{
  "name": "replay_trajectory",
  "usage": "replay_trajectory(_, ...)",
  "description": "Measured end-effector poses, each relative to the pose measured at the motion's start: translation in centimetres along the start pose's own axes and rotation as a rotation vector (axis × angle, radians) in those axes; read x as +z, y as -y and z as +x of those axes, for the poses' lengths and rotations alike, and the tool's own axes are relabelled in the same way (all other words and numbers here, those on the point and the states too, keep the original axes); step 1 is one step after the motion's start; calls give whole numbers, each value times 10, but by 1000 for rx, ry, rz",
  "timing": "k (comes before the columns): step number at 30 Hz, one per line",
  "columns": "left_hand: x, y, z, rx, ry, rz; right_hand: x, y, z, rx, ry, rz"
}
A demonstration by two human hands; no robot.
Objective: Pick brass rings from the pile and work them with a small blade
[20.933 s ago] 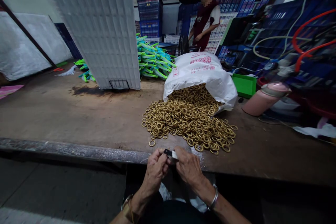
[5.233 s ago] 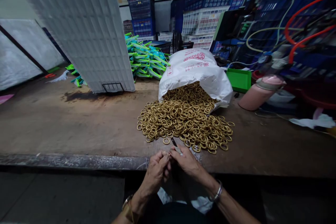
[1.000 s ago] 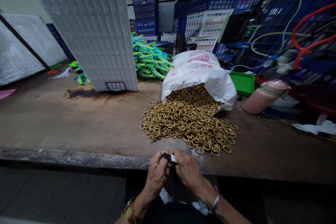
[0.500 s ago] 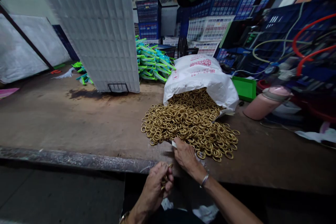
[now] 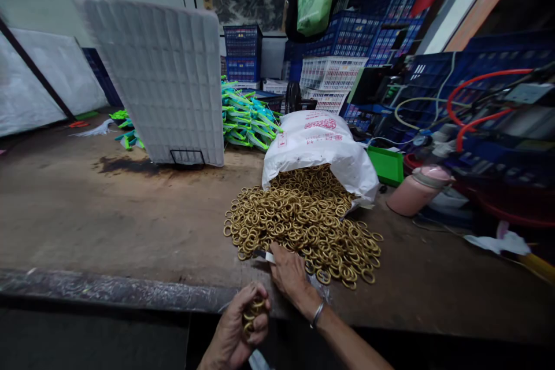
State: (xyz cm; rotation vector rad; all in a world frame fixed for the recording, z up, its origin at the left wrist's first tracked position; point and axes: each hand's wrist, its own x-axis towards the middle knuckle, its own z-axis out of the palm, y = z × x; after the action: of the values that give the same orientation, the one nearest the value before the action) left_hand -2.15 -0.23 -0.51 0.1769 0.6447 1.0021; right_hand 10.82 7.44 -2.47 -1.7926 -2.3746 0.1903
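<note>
Brass rings (image 5: pixel 252 311) sat bunched in the curled left hand (image 5: pixel 237 329), at the bench edge. Just ahead, the right hand (image 5: pixel 289 273) pinched a small blade (image 5: pixel 263 255) against the near rim of the ring pile (image 5: pixel 299 222) spilling from a white sack (image 5: pixel 318 147).

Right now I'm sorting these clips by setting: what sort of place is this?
Probably a small workshop: a sack spilling brass rings over a worn workbench, with stacked plastic crates behind.
</note>
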Motion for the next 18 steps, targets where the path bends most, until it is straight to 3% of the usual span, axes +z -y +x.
replay_trajectory(7, 0, -1, 6, 62, -49, 35, -10, -18, -21, -16, -37, 206)
replay_trajectory(10, 6, -2, 9, 118, -88, 189, -13, -30, -19, -10, -97, 357)
replay_trajectory(18, 15, 2, 30, 345, -248, 730, -9, -51, -14, 254, -108, 837)
